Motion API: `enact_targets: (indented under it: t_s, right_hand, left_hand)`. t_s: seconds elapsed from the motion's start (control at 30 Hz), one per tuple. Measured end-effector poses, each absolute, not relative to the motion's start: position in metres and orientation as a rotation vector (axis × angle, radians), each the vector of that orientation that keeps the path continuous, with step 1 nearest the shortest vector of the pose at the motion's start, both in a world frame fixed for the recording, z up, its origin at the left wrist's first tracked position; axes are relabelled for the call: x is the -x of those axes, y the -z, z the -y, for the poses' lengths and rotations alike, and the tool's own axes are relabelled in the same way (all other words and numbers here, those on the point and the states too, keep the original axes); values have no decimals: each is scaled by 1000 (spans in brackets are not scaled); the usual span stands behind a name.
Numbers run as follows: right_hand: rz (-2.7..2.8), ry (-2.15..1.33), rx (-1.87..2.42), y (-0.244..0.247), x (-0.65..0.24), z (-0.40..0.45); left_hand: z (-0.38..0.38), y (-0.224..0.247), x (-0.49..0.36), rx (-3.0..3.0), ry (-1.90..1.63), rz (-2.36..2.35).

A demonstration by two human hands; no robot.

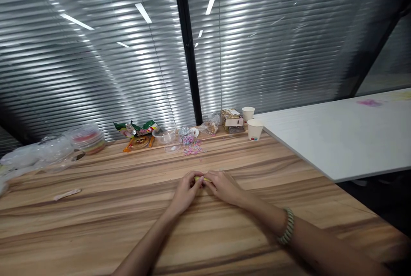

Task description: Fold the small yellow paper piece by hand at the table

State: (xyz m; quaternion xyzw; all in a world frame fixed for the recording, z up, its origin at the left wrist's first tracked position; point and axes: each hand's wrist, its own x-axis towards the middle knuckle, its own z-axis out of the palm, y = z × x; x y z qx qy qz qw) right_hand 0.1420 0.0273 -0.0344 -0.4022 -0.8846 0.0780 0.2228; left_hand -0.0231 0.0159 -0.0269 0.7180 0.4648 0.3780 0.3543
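Observation:
Both hands meet over the middle of the wooden table point(128, 233). My left hand point(188, 188) is closed, thumb and fingers pinching a small yellow piece point(198, 178). From the right, my right hand point(223, 186) reaches the same yellow piece, its fingertips closed on the other end. The fingers cover most of the piece, so its full shape is hidden. A braided bracelet point(287, 226) circles the right wrist. Beyond the hands lies a scatter of small pink and white bits point(193, 149), beside a clear lid point(172, 147).
Along the back edge are green snack packets point(138, 128), a clear bowl point(165, 136), a box point(232, 118) and a paper cup point(254, 130). Stacked round containers point(88, 139) and plastic bags point(38, 154) lie at left, a thin stick point(67, 194) nearer. A white table point(337, 134) adjoins at right.

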Motion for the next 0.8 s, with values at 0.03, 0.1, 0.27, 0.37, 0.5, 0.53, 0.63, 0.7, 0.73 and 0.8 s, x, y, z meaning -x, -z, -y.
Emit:
enact_targets:
  t_s: [0.03,0.1,0.27,0.37,0.5,0.53,0.63,0.7,0.73,0.8]
  right_hand:
    - [2446,-220,1117,34,-142,-27]
    - [2447,-225,1127,34,-142,-27]
    - [2448,-238,1131,32,-142,-26]
    - [2450,-258,1138,31,-142,-26]
    - [2445,-258,1133,31,-142,-26]
    - [2445,-254,1132,31,-142,-26]
    - [2448,-246,1129,31,-142,-26]
    - [2445,-250,1123,31,-142,-26]
    - [2443,-253,1120,31,-142,-26]
    - [2440,-260,1117,32,-142,-26]
  left_hand:
    - [-16,27,23,-1858,-976,-1202]
    - [-15,27,23,-1861,-970,-1205]
    - [-14,24,22,-1873,-956,-1223]
    - [-14,23,21,-1873,-959,-1222]
    - [-14,23,21,-1896,-958,-1227]
    - [-14,23,21,-1907,-956,-1229]
    - [-12,21,20,-1951,-965,-1233]
    - [-11,20,20,-1978,-973,-1231]
    - [-11,19,20,-1986,-976,-1232]
    - [-10,18,20,-1993,-974,-1237]
